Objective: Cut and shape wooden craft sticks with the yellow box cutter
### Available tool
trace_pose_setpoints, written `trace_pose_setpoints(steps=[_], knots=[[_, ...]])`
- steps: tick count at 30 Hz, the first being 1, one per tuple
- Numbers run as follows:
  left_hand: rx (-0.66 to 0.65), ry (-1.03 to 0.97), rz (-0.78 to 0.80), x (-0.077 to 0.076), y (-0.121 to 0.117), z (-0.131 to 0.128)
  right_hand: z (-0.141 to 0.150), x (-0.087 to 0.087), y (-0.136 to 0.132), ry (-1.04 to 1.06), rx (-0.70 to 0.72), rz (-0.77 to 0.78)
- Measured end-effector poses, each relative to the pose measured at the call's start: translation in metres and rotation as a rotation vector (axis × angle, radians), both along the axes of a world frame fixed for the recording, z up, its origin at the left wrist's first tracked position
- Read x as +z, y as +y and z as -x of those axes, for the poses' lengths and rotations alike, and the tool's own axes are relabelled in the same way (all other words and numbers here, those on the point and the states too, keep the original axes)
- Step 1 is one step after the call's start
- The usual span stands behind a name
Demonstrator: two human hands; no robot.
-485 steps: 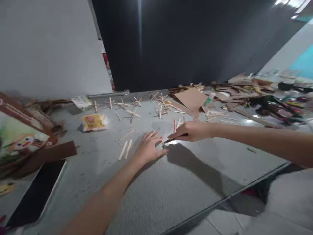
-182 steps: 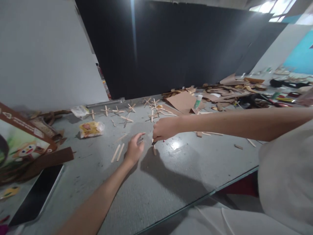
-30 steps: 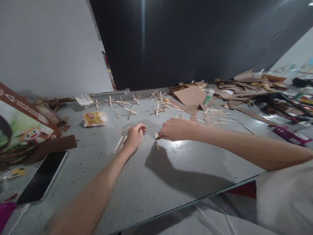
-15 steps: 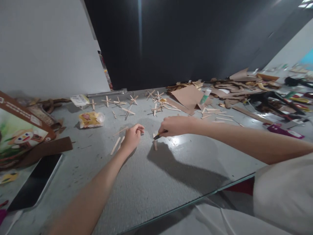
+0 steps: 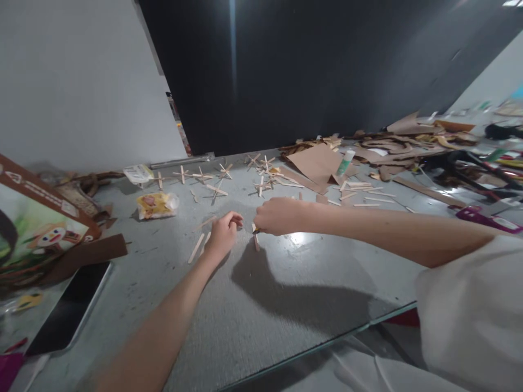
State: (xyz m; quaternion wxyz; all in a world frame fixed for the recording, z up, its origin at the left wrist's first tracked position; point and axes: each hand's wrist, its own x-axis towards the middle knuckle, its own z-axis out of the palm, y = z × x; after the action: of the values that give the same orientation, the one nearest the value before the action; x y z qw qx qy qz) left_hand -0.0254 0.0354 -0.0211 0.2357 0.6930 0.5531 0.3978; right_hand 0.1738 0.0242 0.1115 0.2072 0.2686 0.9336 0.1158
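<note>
My right hand (image 5: pixel 275 216) is closed around a small dark craft knife with a bit of yellow, mostly hidden by the fingers. Its tip meets the upper part of a short wooden craft stick (image 5: pixel 256 243) lying on the grey table (image 5: pixel 310 277). To the left, my left hand (image 5: pixel 224 231) rests on the table with fingers loosely curled and apart from the thumb, and nothing visible in it. Beside its wrist lie loose craft sticks (image 5: pixel 196 248), one partly covered by the hand. Farther back are several crossed stick pieces (image 5: pixel 261 186).
A yellow snack packet (image 5: pixel 157 206) and a phone (image 5: pixel 69 307) are on the left, near a printed carton (image 5: pixel 44 228). Brown cardboard (image 5: pixel 316 163), a glue stick (image 5: pixel 345 162) and loose sticks lie at the back right. Purple-handled scissors (image 5: pixel 488 219) are farther right.
My right hand has shifted slightly left and covers more of the knife and the stick's upper end. My left hand stays beside the loose sticks. The view has shifted slightly.
</note>
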Motion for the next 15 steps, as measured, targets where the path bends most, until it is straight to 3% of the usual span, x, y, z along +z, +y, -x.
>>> trace_pose_setpoints(steps=[5, 15], knots=[[0.038, 0.004, 0.018, 0.001, -0.001, -0.001, 0.006, 0.013, 0.016, 0.026, -0.014, 0.139], [-0.026, -0.009, -0.068, -0.004, -0.001, 0.005, 0.034, 0.024, 0.028, 0.008, -0.098, 0.213]])
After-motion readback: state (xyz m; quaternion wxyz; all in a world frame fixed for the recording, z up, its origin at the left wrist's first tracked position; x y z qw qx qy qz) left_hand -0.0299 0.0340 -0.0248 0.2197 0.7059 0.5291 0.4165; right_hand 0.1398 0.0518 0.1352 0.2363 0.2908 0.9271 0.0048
